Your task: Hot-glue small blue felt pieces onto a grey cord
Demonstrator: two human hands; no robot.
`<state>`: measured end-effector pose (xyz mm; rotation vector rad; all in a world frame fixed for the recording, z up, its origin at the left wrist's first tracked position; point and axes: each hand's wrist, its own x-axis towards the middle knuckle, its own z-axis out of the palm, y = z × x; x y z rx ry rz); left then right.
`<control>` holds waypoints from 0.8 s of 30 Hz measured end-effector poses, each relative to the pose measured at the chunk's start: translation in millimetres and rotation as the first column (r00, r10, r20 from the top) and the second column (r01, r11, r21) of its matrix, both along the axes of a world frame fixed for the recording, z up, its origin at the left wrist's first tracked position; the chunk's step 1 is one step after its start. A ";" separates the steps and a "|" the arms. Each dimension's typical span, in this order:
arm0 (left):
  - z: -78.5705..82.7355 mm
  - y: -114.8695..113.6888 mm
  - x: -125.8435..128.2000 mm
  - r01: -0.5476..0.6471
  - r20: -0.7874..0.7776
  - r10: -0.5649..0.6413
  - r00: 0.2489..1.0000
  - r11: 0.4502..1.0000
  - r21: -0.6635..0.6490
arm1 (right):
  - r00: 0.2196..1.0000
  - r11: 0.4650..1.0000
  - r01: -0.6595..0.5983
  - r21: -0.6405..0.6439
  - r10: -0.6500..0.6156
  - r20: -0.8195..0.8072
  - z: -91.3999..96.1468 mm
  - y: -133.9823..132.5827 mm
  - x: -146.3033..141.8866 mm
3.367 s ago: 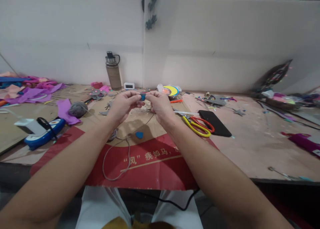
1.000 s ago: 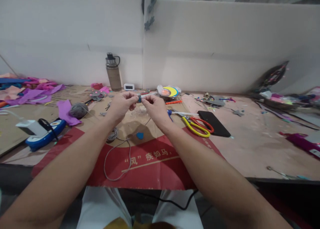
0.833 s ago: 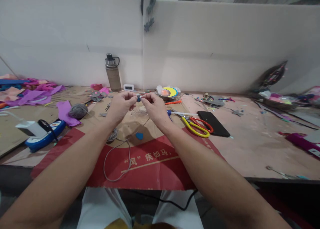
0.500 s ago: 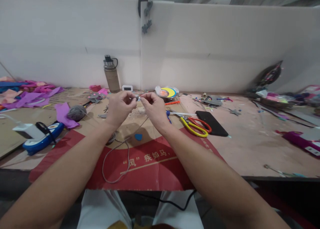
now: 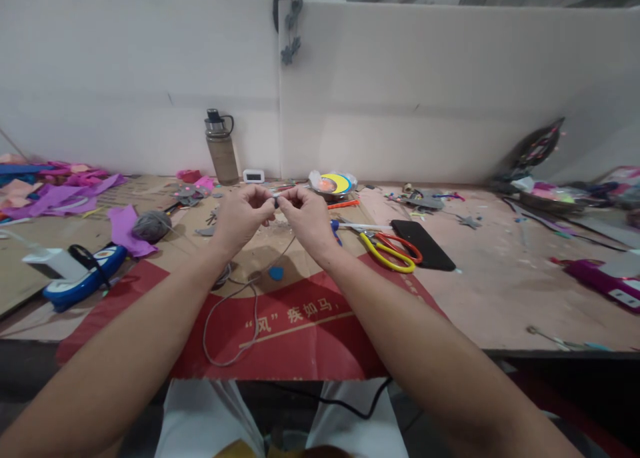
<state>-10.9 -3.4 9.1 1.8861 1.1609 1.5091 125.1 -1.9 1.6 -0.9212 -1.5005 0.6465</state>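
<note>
Over the work surface, my left hand [image 5: 245,217] and my right hand [image 5: 304,218] meet fingertip to fingertip, both pinched closed. Between them is a tiny pale and dark piece, too small to name. A thin grey cord [image 5: 287,248] runs up to my right hand, which grips it; its end is hidden by the fingers. Lower down, the cord lies in a loose loop on the red printed cardboard [image 5: 310,351]. A small blue piece [image 5: 276,273] lies below the hands.
Red and yellow-handled scissors [image 5: 390,253] lie beside a black phone [image 5: 424,245] at right. At left are a grey yarn ball [image 5: 151,226], purple felt [image 5: 124,228] and a blue power strip [image 5: 85,278]. A bottle [image 5: 221,151] stands near the white partition [image 5: 400,85].
My fingertips have drawn closer together around the tiny piece. The view has shifted slightly; the things on the table lie as before.
</note>
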 end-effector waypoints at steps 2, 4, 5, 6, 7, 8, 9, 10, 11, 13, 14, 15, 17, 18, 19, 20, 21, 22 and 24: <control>0.1 -0.5 0.7 0.031 0.031 -0.031 0.999 0.999 -0.014 | 1.000 1.000 0.006 -0.017 -0.006 -0.002 1.5 -1.7 -0.6; 0.3 -0.4 1.0 0.069 0.067 -0.067 0.996 0.997 -0.027 | 1.000 1.000 0.003 -0.021 -0.003 -0.008 2.5 -2.7 -0.8; 0.4 -0.1 1.1 0.087 0.086 -0.084 0.993 0.996 -0.035 | 1.000 1.000 -0.002 -0.020 0.002 -0.010 2.7 -2.7 -0.8; 0.5 0.3 1.1 0.106 0.107 -0.101 0.989 0.993 -0.047 | 1.000 1.000 -0.008 -0.020 0.007 -0.012 2.4 -2.3 -0.6; 0.6 0.9 1.2 0.124 0.128 -0.115 0.985 0.990 -0.063 | 1.000 1.000 -0.015 -0.020 0.015 -0.013 1.8 -1.3 -0.4; 0.6 1.6 1.4 0.140 0.151 -0.127 0.980 0.987 -0.080 | 1.000 0.999 -0.026 -0.020 0.026 -0.017 0.9 0.2 -0.1; 0.7 2.3 1.7 0.152 0.179 -0.133 0.975 0.983 -0.099 | 0.999 0.999 -0.042 -0.019 0.041 -0.023 -0.3 2.0 0.2; 0.8 2.9 2.1 0.158 0.207 -0.132 0.970 0.980 -0.117 | 0.998 0.998 -0.057 -0.021 0.057 -0.032 -1.6 4.1 0.4; 1.0 3.3 2.5 0.158 0.231 -0.124 0.965 0.978 -0.133 | 0.997 0.997 -0.070 -0.026 0.069 -0.043 -2.9 6.0 0.5; 1.4 3.4 3.3 0.145 0.260 -0.101 0.960 0.977 -0.157 | 0.995 0.995 -0.087 -0.043 0.084 -0.060 -4.6 8.9 0.5; 1.8 3.0 3.6 0.136 0.262 -0.090 0.961 0.977 -0.164 | 0.995 0.995 -0.087 -0.051 0.083 -0.062 -4.9 9.5 0.4; 2.1 2.4 3.7 0.128 0.252 -0.083 0.964 0.978 -0.167 | 0.995 0.995 -0.083 -0.055 0.079 -0.059 -4.8 9.5 0.2; 3.1 0.4 3.5 0.113 0.201 -0.080 0.976 0.982 -0.154 | 0.997 0.997 -0.067 -0.047 0.065 -0.039 -3.9 8.1 0.1; 3.6 -0.8 3.3 0.099 0.162 -0.075 0.984 0.985 -0.141 | 0.998 0.998 -0.056 -0.038 0.055 -0.026 -3.3 7.1 0.1; 4.1 -2.0 3.2 0.080 0.121 -0.065 0.991 0.989 -0.127 | 0.999 0.999 -0.044 -0.029 0.044 -0.015 -2.8 6.2 0.2; 4.5 -3.0 3.2 0.058 0.082 -0.049 0.995 0.992 -0.110 | 0.999 0.999 -0.035 -0.021 0.035 -0.006 -2.4 5.4 0.3; 4.7 -3.9 3.3 0.035 0.049 -0.031 0.998 0.995 -0.095 | 1.000 1.000 -0.026 -0.016 0.026 0.002 -2.2 4.9 0.5; 4.9 -4.6 3.5 0.016 0.027 -0.014 1.000 0.996 -0.083 | 1.000 1.000 -0.017 -0.014 0.017 0.009 -2.2 4.5 0.7; 4.8 -5.2 4.0 0.007 0.014 -0.006 1.000 0.997 -0.076 | 1.000 1.000 -0.003 -0.016 0.004 0.019 -2.3 4.1 1.0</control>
